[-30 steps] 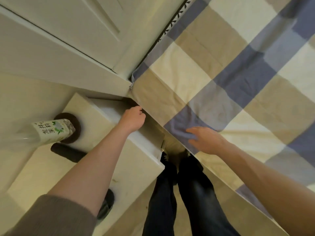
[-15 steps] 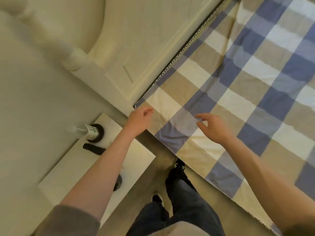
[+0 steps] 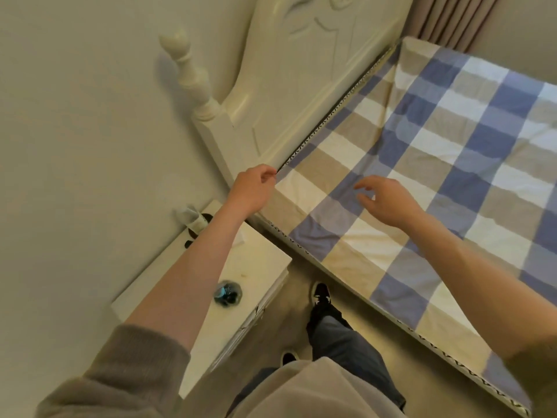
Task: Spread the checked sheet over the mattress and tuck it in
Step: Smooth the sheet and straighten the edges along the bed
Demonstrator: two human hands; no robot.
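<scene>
While you stand between the nightstand (image 3: 256, 267) and the bed, one dark shoe (image 3: 320, 292) shows on the floor. A small dark-blue round object (image 3: 228, 292) sits on the nightstand near you, with a blurred bottle (image 3: 194, 220) farther back. The mattress (image 3: 428, 340) shows only as a zigzag-trimmed side edge; the checked sheet (image 3: 422, 164) lies flat over its top, reaching the headboard (image 3: 301, 86). Your left hand (image 3: 253, 188) is at the sheet's corner beside the headboard post, fingers curled; can't tell if it pinches cloth. Your right hand (image 3: 388, 203) is just over the sheet, fingers loosely spread, holding nothing. A curtain (image 3: 446, 22) hangs past the far corner.
</scene>
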